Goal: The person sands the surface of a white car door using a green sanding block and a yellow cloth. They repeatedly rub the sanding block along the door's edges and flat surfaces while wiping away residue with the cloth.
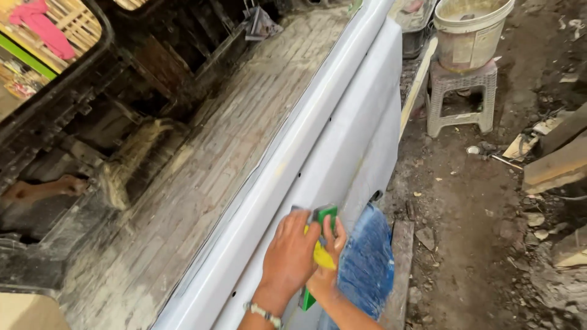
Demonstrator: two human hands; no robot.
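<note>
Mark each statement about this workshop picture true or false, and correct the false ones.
1. Both hands press a green block against the white panel. True: the left hand and right hand lie on the green block, with a yellow pad under them, against the white panel.
2. The bucket sits on the ground. False: the bucket stands on a white plastic stool.
3. The truck bed floor is freshly painted white. False: the bed floor is bare, worn and dusty.
4. The left wrist bears a bracelet. True: a bracelet circles it.
5. The ground is clean tile. False: the ground is dirt strewn with debris.
</note>
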